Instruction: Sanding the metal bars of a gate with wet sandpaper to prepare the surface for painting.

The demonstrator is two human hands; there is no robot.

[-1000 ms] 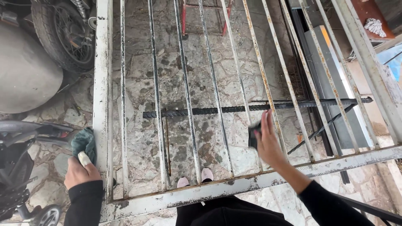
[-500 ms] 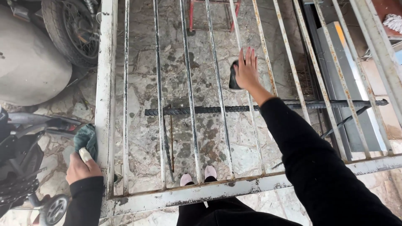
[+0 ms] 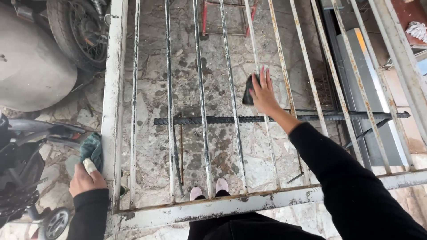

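Note:
A rusty white metal grille of several long bars lies flat before me, above a stone floor. My right hand reaches out over it and presses a small dark pad against one of the middle bars. My left hand rests at the grille's left frame, holding a teal cloth against it. A dark ribbed steel rod runs crosswise under the bars.
A motorbike wheel and a grey rounded body stand at the upper left. A stroller is at the lower left. A red metal frame lies beyond. Grey panels lean at the right. My shoes show below.
My right hand has slid the pad along the bar, first far away from me, now a little back toward me. My left hand has stayed at the frame.

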